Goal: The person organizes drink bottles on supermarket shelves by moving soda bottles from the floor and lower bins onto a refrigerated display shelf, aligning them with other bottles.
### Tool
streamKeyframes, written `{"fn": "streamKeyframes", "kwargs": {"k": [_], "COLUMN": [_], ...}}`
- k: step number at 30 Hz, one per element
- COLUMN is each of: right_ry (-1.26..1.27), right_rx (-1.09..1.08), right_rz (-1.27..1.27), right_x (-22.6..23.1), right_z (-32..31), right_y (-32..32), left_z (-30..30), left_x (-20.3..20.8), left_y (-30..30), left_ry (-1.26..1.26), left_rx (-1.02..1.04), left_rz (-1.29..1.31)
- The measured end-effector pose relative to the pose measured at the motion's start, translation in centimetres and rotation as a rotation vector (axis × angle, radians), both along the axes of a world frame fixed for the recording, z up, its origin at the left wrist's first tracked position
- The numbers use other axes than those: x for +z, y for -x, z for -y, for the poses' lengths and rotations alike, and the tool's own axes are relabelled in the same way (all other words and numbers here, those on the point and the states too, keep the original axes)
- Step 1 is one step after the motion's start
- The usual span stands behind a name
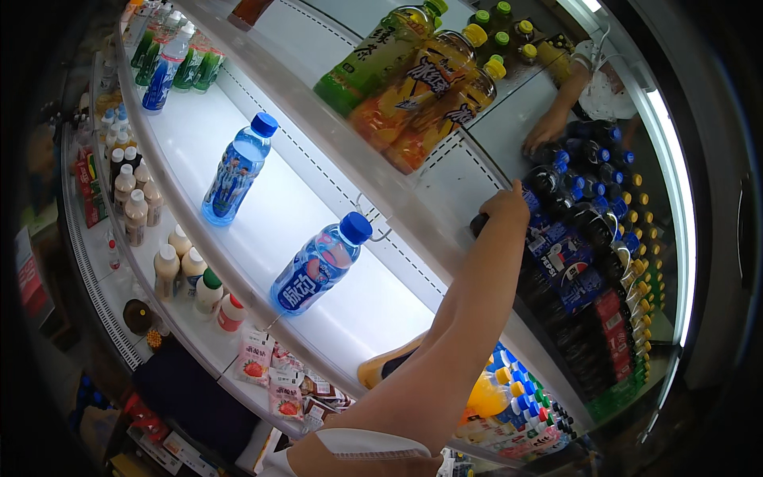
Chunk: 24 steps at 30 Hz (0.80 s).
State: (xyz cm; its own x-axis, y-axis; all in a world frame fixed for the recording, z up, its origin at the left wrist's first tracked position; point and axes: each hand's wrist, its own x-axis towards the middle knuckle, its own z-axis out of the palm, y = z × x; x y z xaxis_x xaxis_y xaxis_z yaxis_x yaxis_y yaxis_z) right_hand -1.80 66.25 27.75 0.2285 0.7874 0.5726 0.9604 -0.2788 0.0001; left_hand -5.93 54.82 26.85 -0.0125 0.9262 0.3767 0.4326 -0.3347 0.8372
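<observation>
My bare right arm comes up from the lower edge, a white sleeve (373, 447) around its upper part. My right hand (507, 209) is at the upper shelf's right end, its fingers closed around a dark cola bottle (478, 226), which is mostly hidden by the hand. To its left on this shelf lean a green bottle (373, 60) and two amber drink bottles (415, 83) with yellow caps. Below, two blue-capped drink bottles (318, 266) stand apart on the lit shelf (278, 195). My left hand is out of view.
A mirrored side wall (485, 131) at the right reflects an arm and rows of dark bottles (568, 262). Colourful bottles (509, 397) crowd the lower right. Pale bottles (167, 270) and strawberry-printed pouches (286, 393) sit on the lower shelf; more bottles (168, 67) stand upper left.
</observation>
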Motion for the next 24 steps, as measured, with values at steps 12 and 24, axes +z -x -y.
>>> {"fn": "streamKeyframes", "kwargs": {"k": [12, 24], "right_ry": [-0.023, -0.051], "right_rx": [0.172, 0.381], "right_rz": [0.032, -0.325], "right_x": [-0.2, -16.2], "right_z": [7.4, 43.0], "right_y": [-1.2, -22.8], "left_z": [3.1, -0.5], "left_x": [0.5, -0.4], "left_y": [-0.7, -1.8], "left_ry": [0.034, -0.024], "left_rx": [0.099, 0.124], "left_rz": [-0.060, -0.071]}}
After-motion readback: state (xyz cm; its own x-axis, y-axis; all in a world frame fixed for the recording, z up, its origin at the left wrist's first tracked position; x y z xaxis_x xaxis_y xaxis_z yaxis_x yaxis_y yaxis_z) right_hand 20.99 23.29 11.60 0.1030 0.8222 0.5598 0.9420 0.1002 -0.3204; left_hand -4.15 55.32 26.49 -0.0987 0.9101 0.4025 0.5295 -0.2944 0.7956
